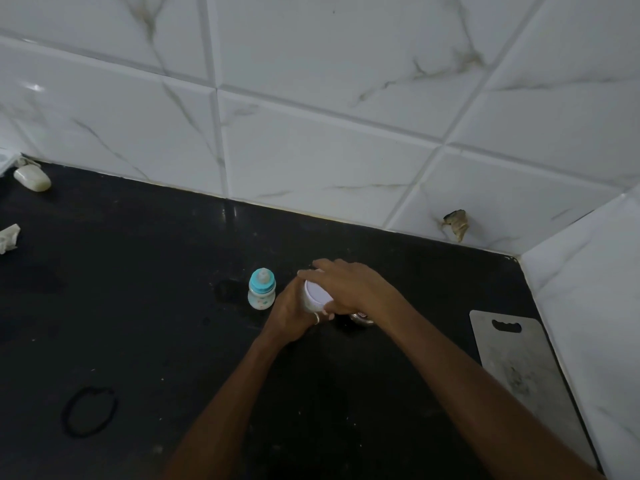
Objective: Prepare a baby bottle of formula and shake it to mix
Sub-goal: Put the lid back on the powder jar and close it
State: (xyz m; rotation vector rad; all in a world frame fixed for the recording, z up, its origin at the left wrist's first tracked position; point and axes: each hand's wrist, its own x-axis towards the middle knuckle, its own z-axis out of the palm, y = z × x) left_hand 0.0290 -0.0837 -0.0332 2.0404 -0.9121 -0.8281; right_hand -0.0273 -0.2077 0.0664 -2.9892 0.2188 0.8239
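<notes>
A small white container with a flat white lid is held over the middle of the black worktop, gripped between both hands. The left hand is wrapped around the container's body from the left and below, a ring showing on one finger, while the right hand is closed over its top and far side, the fingers curled round the lid's rim. Whether the lid is loosened or tight cannot be told. Just to the left of the left hand, apart from it, a baby bottle is seen standing upright on the worktop, its pale printed body topped by a teal collar and a clear teat (the level of any contents cannot be made out). Under the right wrist, a small shiny metal object is partly hidden and cannot be identified. A metal cutting board with a handle slot is laid along the worktop's right edge, against the tiled side wall. A black hair tie lies toward the front left. At the back left corner a pale bar of soap rests beside the tiled back wall, and a crumpled white scrap sits at the left edge.
</notes>
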